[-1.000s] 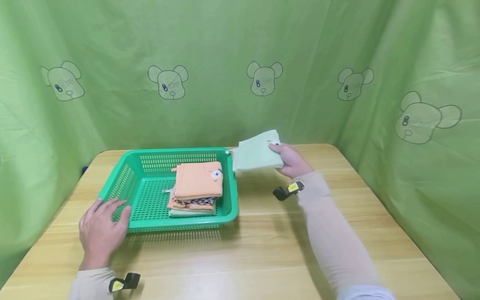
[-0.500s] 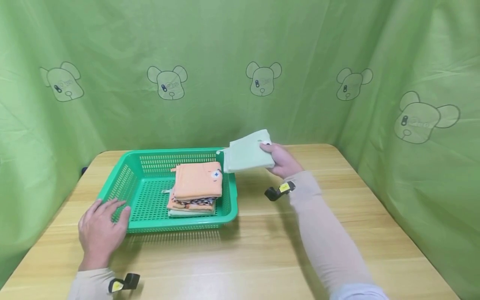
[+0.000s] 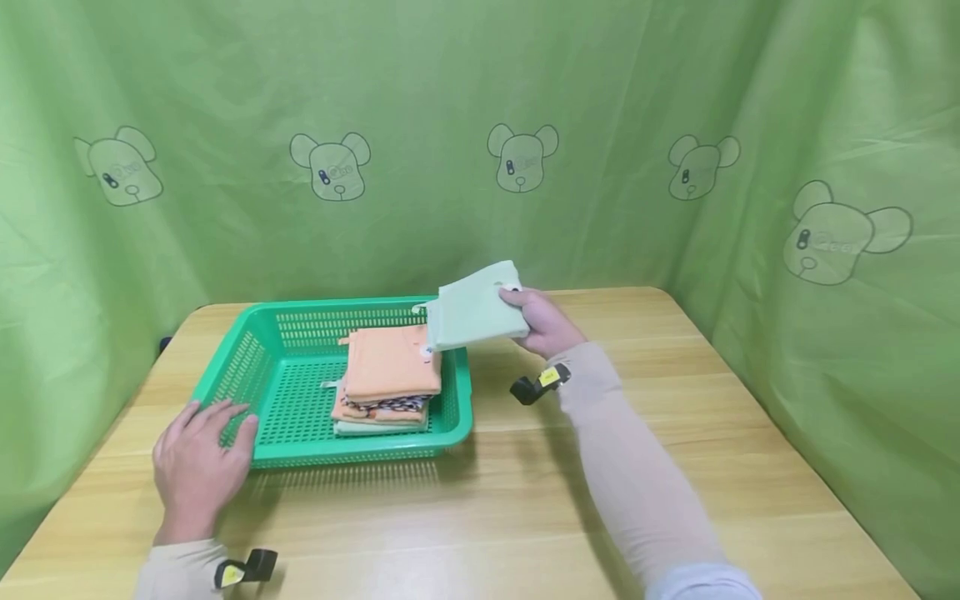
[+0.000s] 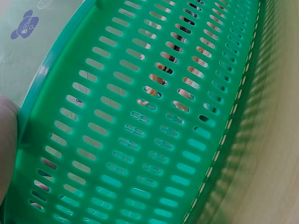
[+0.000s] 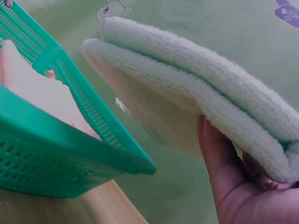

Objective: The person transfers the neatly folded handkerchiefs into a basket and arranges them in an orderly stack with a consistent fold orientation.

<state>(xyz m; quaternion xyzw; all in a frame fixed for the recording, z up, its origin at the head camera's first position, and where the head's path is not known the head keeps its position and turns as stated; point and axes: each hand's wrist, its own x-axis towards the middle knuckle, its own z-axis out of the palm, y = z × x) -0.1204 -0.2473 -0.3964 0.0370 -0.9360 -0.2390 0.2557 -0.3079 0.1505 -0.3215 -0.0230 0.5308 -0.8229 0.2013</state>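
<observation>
A folded pale green towel (image 3: 480, 307) with a small loop is held by my right hand (image 3: 551, 321), thumb on top. It overlaps the right rim of a green plastic basket (image 3: 345, 451) and the top of a stack in the head view. That stack of folded towels (image 3: 393, 362) has a peach one with an embroidered face on top, then patterned, peach and pale green layers. My left hand (image 3: 201, 458) rests at the basket's front left corner, fingers loosely over the rim. The right wrist view shows the towel's thick folded edge (image 5: 196, 84) above my thumb.
The basket stands at the left of a wooden table (image 3: 525, 500). Its left part shows a bare slotted floor (image 3: 296, 408). A green curtain (image 3: 427, 225) printed with bear heads encloses the table's back and sides. Each wrist wears a small black camera (image 3: 538, 385).
My right hand has carried the pale green towel leftward, from beside the basket to over its right rim. My left hand has stayed at the basket's corner.
</observation>
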